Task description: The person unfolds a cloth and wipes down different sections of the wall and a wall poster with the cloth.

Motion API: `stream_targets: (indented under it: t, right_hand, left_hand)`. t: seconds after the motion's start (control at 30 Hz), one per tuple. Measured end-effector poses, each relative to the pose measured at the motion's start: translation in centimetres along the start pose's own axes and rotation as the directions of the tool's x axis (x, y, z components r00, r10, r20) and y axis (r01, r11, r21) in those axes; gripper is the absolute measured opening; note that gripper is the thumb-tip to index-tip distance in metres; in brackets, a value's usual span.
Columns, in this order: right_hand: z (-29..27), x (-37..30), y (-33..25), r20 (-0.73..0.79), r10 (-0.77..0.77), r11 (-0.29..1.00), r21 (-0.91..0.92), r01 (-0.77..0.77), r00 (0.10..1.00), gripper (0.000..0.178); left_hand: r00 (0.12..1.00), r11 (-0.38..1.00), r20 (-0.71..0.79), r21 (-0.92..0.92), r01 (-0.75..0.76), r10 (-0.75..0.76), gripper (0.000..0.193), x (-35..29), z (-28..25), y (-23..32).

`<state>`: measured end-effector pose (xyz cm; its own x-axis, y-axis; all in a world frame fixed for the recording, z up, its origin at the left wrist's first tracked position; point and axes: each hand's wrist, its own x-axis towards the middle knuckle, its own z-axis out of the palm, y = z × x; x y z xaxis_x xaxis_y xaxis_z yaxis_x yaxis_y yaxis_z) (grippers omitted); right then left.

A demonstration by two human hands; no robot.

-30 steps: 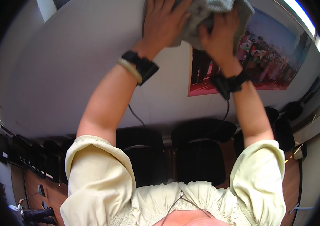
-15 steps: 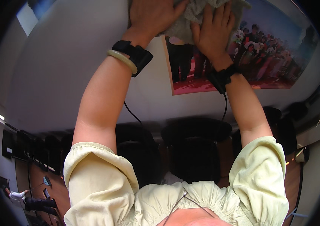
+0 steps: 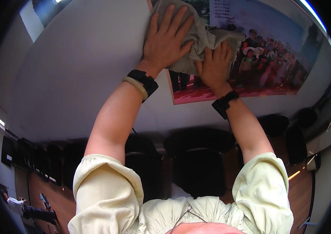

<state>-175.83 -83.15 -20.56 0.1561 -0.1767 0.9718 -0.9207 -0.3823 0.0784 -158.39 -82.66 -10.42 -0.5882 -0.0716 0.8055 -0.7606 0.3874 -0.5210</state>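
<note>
A crumpled grey cloth lies against a large colour photo print on a white wall. My left hand rests flat on the cloth with its fingers stretched and spread, near the print's left edge. Lower and to the right, my right hand presses on the cloth's lower right part. Its fingers are extended, their tips on the fabric. Black straps circle both wrists, and a pale bangle sits on the left one. The cloth hides part of the print's left side.
Black chairs stand in a row below the white wall. Far at the lower left, another person is beside a long-handled tool over the brown floor.
Both hands and the cloth have moved down over the print, toward me. More of the print's upper part shows above the cloth.
</note>
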Motion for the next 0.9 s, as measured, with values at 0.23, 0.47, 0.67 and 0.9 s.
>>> stream_targets:
  t: [0.23, 0.47, 0.67, 0.9]
  right_hand:
    - [-0.8, -0.6, -0.1, 0.077, 0.023, 0.996, -0.085, -0.016, 0.997, 0.063]
    - [-2.3, 0.2, -0.6, 0.087, 0.021, 0.999, -0.030, -0.019, 0.996, 0.062]
    - [-3.7, 4.1, -2.5, 0.024, 0.174, 0.952, 0.252, -0.175, 0.984, 0.065]
    - [-2.2, 9.0, 1.5, -0.102, 0.075, 0.988, 0.144, -0.060, 0.992, 0.064]
  left_hand:
    - [0.999, 0.999, -0.042, -0.008, -0.031, 0.031, 0.059, -0.2, 1.0, 0.2]
    - [1.000, 1.000, 0.028, -0.008, -0.010, 0.010, 0.060, -0.2, 1.0, 0.6]
    - [0.996, 1.000, 0.085, -0.003, 0.009, -0.008, 0.059, -0.1, 0.6, 0.3]
    - [0.993, 0.983, 0.113, 0.181, 0.009, -0.030, 0.072, 3.0, 0.4, 1.7]
